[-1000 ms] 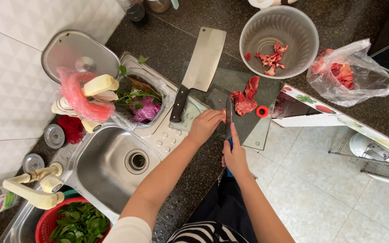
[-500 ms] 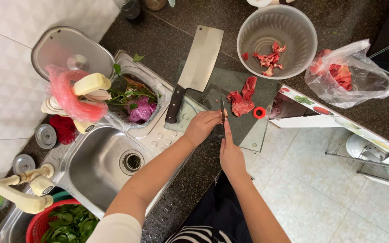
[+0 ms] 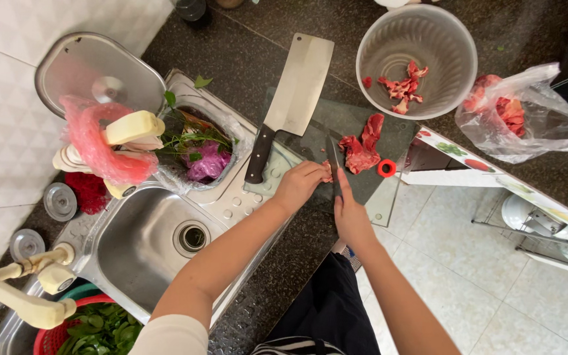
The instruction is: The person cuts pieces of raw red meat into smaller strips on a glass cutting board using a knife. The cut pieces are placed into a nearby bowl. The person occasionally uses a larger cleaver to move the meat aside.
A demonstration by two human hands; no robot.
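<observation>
My right hand (image 3: 351,220) grips a small kitchen knife (image 3: 334,156), its blade pointing away from me over the dark cutting board (image 3: 389,131). My left hand (image 3: 300,185) rests on the board just left of the blade, fingers curled on a small bit of raw red meat. A larger chunk of raw meat (image 3: 361,150) lies on the board just beyond the blade tip. A big cleaver (image 3: 290,98) with a dark handle lies flat to the left of my left hand.
A grey plastic bowl (image 3: 451,49) holds meat pieces at the back. A clear bag of meat (image 3: 524,115) lies at the right. A steel sink (image 3: 146,240) is at the left, with a strainer of scraps (image 3: 198,154), a red basket of greens (image 3: 93,329) and a tap (image 3: 21,296).
Both hands have shifted slightly toward the meat on the board, the knife moving forward with my right hand. The view has drifted a little.
</observation>
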